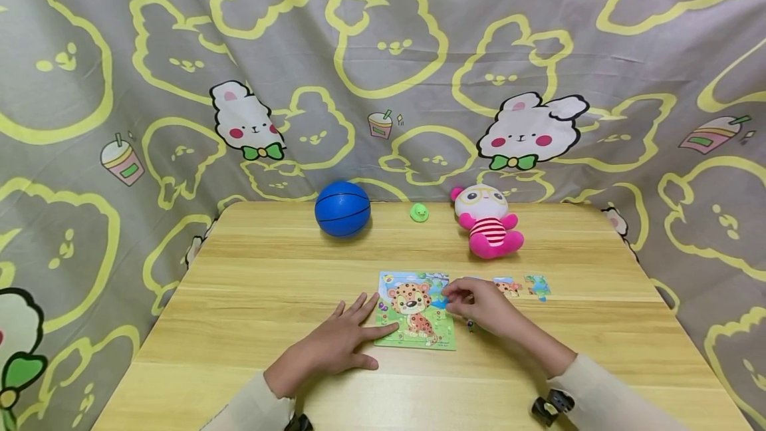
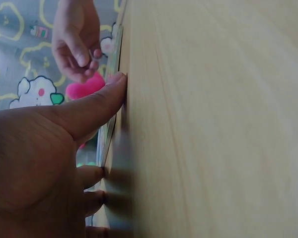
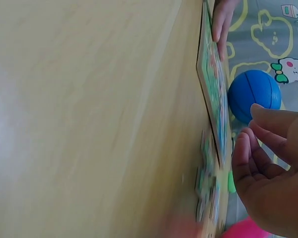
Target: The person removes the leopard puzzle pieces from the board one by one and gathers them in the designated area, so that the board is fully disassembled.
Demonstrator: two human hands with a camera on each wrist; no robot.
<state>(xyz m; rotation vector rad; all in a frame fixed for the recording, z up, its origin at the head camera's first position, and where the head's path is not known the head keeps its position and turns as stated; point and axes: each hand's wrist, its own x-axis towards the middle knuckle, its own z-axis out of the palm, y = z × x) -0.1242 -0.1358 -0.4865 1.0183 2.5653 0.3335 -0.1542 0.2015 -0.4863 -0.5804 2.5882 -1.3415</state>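
Note:
A square jigsaw puzzle (image 1: pixel 413 304) with a spotted leopard cub lies on the wooden table. My left hand (image 1: pixel 344 334) rests at its left side, fingers spread, one fingertip on the picture; in the left wrist view the left hand (image 2: pixel 44 148) lies along the board's edge. Above the puzzle's right edge is my right hand (image 1: pixel 485 304), its fingers loosely bent. The right wrist view shows the right hand (image 3: pixel 273 163) with thumb and fingertips near each other and no piece visible between them. Loose puzzle pieces (image 1: pixel 537 286) lie to the right, some partly hidden by that hand.
Along the back of the table (image 1: pixel 257 324) stand a blue ball (image 1: pixel 343 209), a small green duck toy (image 1: pixel 419 212) and a pink and white panda plush (image 1: pixel 487 221). A grey patterned curtain (image 1: pixel 419 65) hangs behind and at both sides.

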